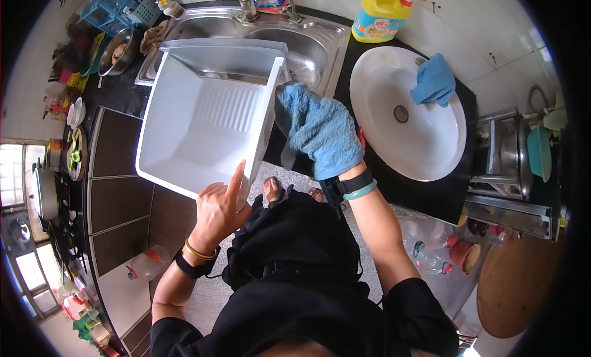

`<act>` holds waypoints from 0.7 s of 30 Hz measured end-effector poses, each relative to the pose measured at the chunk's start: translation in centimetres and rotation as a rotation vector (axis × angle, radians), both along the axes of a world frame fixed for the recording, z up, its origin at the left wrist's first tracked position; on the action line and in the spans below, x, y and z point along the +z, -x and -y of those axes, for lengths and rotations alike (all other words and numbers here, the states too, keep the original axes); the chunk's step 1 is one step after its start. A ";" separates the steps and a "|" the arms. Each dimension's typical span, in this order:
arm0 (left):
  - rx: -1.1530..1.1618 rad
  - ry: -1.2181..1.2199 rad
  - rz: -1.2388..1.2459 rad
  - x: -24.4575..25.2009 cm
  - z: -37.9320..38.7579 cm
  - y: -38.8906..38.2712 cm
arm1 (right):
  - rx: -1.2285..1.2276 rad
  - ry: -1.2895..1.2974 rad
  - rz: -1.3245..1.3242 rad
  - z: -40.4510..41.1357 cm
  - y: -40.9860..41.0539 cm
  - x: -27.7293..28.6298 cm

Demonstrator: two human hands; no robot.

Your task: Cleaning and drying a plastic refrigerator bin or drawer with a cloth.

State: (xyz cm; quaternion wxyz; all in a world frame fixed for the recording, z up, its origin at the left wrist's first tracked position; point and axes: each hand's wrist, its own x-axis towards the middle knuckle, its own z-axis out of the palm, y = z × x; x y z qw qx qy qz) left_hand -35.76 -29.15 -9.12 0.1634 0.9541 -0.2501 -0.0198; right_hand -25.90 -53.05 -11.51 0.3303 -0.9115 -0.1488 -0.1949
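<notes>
A white plastic drawer (177, 126), with a clear front panel and ribs inside its back part, sits tilted over the near edge of the steel sink. My left hand (220, 211) grips its near right corner, thumb outside and index finger stretched along the rim. Over my right hand (352, 170) lies a blue terry cloth (321, 131), which hides the fingers and leaves the wrist bare. The cloth is up against the outer right side of the drawer. Whether the fingers pinch the drawer wall through it cannot be seen.
Behind the drawer is a double steel sink (339, 47) with taps. To the right stands a white oval basin (362, 94), a second blue cloth (434, 82) over its rim. A yellow detergent jug (381, 15) is at the back. Plastic bottles (431, 244) lie on the floor.
</notes>
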 end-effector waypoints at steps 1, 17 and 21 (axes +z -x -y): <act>-0.002 -0.004 -0.001 -0.1 0.0 0.0 | -0.002 -0.004 -0.001 0.0 0.2 0.0; -0.013 0.024 0.057 -1.3 0.0 0.1 | 0.157 0.023 0.093 1.2 -1.0 -3.4; -0.019 -0.011 0.082 -1.3 -0.2 -0.1 | 0.073 -0.228 -0.255 -1.1 -2.7 -3.1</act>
